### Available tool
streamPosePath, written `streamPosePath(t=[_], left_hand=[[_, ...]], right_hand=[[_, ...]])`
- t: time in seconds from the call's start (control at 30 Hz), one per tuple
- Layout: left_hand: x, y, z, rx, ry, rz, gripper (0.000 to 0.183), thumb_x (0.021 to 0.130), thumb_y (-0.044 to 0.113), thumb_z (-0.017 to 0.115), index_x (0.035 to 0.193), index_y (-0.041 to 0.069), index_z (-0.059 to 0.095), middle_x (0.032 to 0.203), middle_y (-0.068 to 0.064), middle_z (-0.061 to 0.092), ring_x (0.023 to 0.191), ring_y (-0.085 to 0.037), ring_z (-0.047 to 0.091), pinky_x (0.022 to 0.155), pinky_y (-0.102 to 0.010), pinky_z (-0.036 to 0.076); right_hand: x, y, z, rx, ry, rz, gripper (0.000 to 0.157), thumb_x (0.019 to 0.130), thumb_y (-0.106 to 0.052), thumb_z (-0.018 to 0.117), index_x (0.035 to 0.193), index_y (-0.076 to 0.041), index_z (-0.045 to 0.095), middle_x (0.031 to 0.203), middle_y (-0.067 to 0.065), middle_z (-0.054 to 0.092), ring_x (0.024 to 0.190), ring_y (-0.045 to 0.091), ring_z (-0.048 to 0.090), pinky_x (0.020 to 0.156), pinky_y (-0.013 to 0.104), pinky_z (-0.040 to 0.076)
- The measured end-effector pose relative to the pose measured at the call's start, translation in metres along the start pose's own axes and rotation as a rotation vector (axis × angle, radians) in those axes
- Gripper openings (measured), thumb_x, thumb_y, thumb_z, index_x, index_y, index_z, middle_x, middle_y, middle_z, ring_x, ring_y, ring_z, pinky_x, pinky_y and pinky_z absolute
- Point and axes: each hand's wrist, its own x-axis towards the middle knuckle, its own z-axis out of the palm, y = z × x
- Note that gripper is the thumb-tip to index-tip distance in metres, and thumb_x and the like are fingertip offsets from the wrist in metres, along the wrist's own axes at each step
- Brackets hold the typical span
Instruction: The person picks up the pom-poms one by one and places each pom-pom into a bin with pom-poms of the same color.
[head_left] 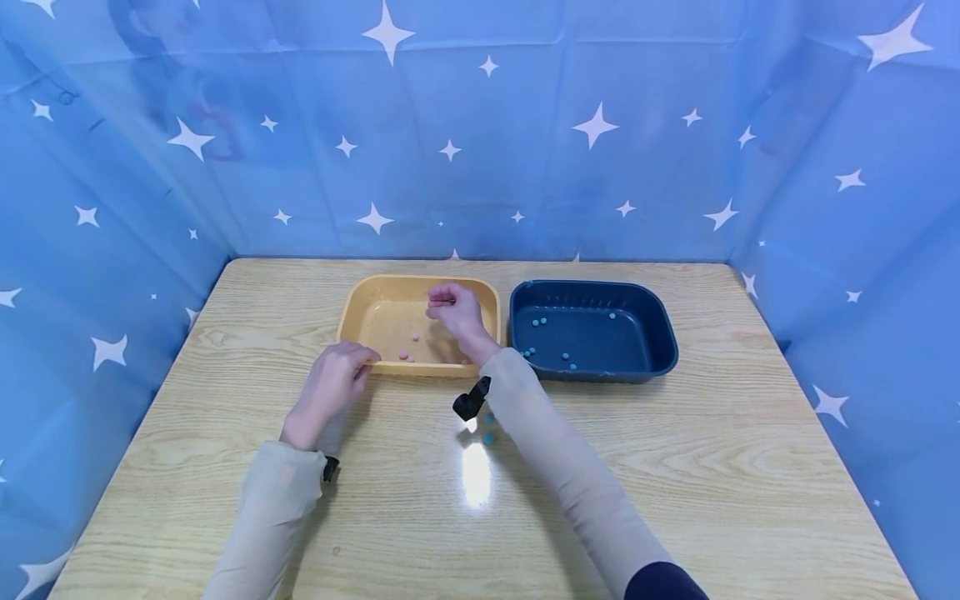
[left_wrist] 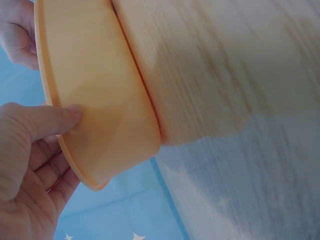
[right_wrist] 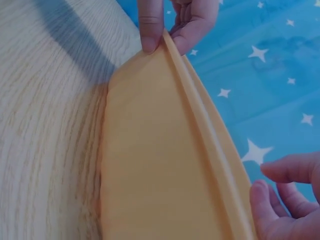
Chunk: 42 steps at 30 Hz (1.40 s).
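My left hand [head_left: 339, 377] grips the near-left corner of a yellow-orange plastic tray [head_left: 378, 321], thumb outside the wall and fingers over the rim, as the left wrist view shows. Over the right half of that tray hangs my right hand [head_left: 457, 312]. In the right wrist view its loosely bent fingers [right_wrist: 292, 170] stand apart from the thumb, with nothing seen between them. A few small pink beads [head_left: 403, 355] lie on the tray's floor near its front wall.
A dark blue tray [head_left: 607, 343] stands just right of the yellow one, with several small teal beads [head_left: 540, 322] scattered inside. Other teal beads [head_left: 488, 438] lie on the wooden table [head_left: 750, 467] by the right forearm. A blue star-patterned curtain [head_left: 525, 183] surrounds the table's back and sides.
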Motion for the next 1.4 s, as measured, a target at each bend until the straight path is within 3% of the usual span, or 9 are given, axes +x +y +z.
streamPosePath(t=[0.17, 0.37, 0.67, 0.8, 0.97, 1.2, 1.4], left_hand=[[0.000, 0.001, 0.001, 0.002, -0.005, -0.005, 0.015, 0.074, -0.009, 0.069, 0.086, 0.000, 0.070, 0.086, -0.012, 0.069, 0.082, -0.028, 0.064, 0.080, -0.045, 0.049], [-0.002, 0.001, 0.002, -0.015, 0.015, 0.002, 0.020, 0.072, -0.005, 0.073, 0.091, -0.001, 0.068, 0.089, -0.014, 0.068, 0.085, -0.030, 0.062, 0.082, -0.046, 0.048], [-0.003, 0.010, 0.004, -0.104, 0.233, 0.136, 0.026, 0.068, -0.002, 0.076, 0.092, -0.004, 0.065, 0.094, -0.018, 0.066, 0.096, -0.037, 0.060, 0.087, -0.047, 0.046], [0.000, 0.020, 0.005, -0.170, 0.280, 0.157, 0.027, 0.068, -0.005, 0.076, 0.092, -0.005, 0.066, 0.094, -0.017, 0.066, 0.093, -0.035, 0.060, 0.088, -0.045, 0.047], [0.001, 0.036, 0.007, -0.277, 0.271, 0.156, 0.030, 0.067, -0.009, 0.075, 0.096, -0.004, 0.065, 0.098, -0.017, 0.065, 0.095, -0.033, 0.059, 0.100, -0.048, 0.038], [0.000, 0.056, 0.020, -0.388, 0.240, 0.171, 0.035, 0.066, -0.008, 0.076, 0.099, -0.006, 0.064, 0.100, -0.016, 0.065, 0.096, -0.031, 0.059, 0.092, -0.032, 0.046], [-0.002, 0.075, 0.033, -0.494, 0.179, 0.188, 0.039, 0.064, -0.008, 0.077, 0.101, -0.004, 0.064, 0.102, -0.014, 0.065, 0.097, -0.030, 0.060, 0.103, -0.035, 0.038]], right_hand=[[-0.005, -0.005, -0.007, -0.006, -0.012, -0.011, 0.028, 0.084, 0.004, 0.064, 0.111, 0.002, 0.061, 0.101, 0.010, 0.063, 0.095, 0.021, 0.060, 0.082, 0.025, 0.052], [-0.016, -0.009, -0.019, -0.032, -0.049, -0.090, 0.024, 0.085, 0.001, 0.065, 0.108, 0.000, 0.062, 0.102, 0.011, 0.062, 0.095, 0.021, 0.059, 0.085, 0.026, 0.051], [-0.033, -0.016, -0.040, -0.045, -0.054, -0.199, 0.024, 0.083, 0.003, 0.066, 0.106, 0.004, 0.062, 0.101, 0.015, 0.063, 0.095, 0.025, 0.062, 0.084, 0.030, 0.051], [-0.042, -0.019, -0.049, -0.028, -0.090, -0.227, 0.024, 0.083, 0.002, 0.066, 0.106, 0.005, 0.061, 0.101, 0.017, 0.062, 0.095, 0.026, 0.061, 0.083, 0.030, 0.051], [-0.053, -0.019, -0.063, -0.048, -0.118, -0.241, 0.021, 0.085, 0.000, 0.064, 0.105, 0.002, 0.061, 0.104, 0.017, 0.061, 0.095, 0.023, 0.060, 0.082, 0.029, 0.051], [-0.067, -0.015, -0.085, -0.090, -0.111, -0.270, 0.021, 0.085, 0.000, 0.065, 0.105, 0.002, 0.061, 0.104, 0.017, 0.062, 0.095, 0.024, 0.060, 0.084, 0.030, 0.051], [-0.078, -0.009, -0.107, -0.116, -0.113, -0.270, 0.022, 0.085, -0.001, 0.065, 0.107, 0.003, 0.061, 0.103, 0.016, 0.062, 0.095, 0.024, 0.060, 0.084, 0.027, 0.051]])
